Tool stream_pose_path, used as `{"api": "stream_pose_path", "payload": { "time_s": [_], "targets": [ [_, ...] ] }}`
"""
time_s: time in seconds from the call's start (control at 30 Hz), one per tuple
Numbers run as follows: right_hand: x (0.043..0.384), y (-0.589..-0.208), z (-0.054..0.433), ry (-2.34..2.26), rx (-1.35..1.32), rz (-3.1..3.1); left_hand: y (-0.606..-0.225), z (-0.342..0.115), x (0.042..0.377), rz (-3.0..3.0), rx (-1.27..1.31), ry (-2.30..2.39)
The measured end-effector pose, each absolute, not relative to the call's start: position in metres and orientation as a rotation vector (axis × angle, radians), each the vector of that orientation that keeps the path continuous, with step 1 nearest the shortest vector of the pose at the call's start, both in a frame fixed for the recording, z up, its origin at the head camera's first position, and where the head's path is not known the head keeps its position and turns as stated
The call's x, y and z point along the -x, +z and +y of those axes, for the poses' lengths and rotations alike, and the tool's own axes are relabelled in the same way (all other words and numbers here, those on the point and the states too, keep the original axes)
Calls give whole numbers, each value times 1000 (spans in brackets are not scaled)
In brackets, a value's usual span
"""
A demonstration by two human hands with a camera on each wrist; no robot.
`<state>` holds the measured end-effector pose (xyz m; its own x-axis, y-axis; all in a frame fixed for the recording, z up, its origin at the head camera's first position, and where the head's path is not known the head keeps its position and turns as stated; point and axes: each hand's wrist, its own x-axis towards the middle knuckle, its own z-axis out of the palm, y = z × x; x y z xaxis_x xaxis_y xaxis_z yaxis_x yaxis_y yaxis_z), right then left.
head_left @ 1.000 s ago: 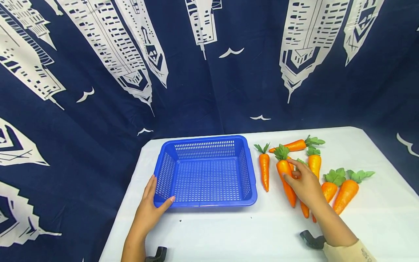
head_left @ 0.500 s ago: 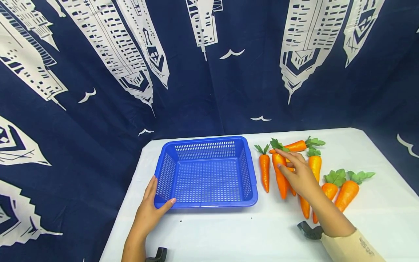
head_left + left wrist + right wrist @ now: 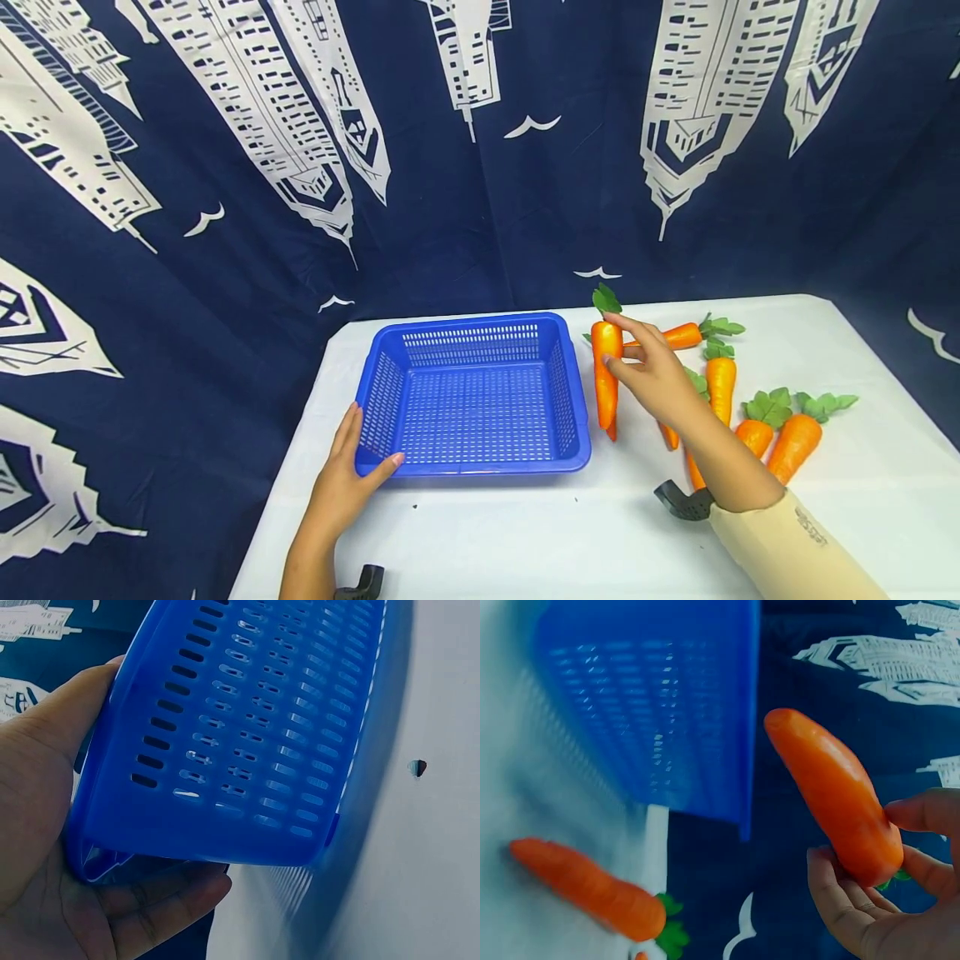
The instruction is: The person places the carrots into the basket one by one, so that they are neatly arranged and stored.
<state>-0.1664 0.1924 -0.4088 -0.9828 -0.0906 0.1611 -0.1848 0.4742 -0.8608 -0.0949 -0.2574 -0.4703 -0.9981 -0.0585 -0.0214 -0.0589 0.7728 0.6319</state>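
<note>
My left hand (image 3: 348, 467) grips the near left corner of a blue plastic basket (image 3: 480, 469). In the left wrist view its thumb (image 3: 79, 705) and fingers lie on opposite sides of the corner of the basket (image 3: 202, 844). My right hand (image 3: 652, 367) pinches an orange carrot (image 3: 606, 342) near its leafy top, just right of the basket. The carrot's tip hangs downward in the head view. In the right wrist view the held carrot (image 3: 829, 787) is raised beside the basket's side. Another carrot (image 3: 592, 889) lies below on the table, mostly hidden behind the held one in the head view.
More carrots (image 3: 793, 446) with green leaves lie on the white table (image 3: 525, 542) to the right, some partly under the right forearm. One carrot (image 3: 684, 335) lies sideways at the back. A dark blue printed cloth (image 3: 487, 233) hangs behind the table.
My right hand has lifted the carrot from the pile and carried it left toward the basket, over the carrot lying there. The left hand has stayed on the basket's corner.
</note>
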Motion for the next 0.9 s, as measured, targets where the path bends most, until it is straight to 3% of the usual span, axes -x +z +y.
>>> {"api": "stream_pose_path", "payload": {
  "time_s": [0.9],
  "targets": [
    [207,-382,112,1729,-476,-2568,-472,-257,95,2967,91,1100]
  ]
}}
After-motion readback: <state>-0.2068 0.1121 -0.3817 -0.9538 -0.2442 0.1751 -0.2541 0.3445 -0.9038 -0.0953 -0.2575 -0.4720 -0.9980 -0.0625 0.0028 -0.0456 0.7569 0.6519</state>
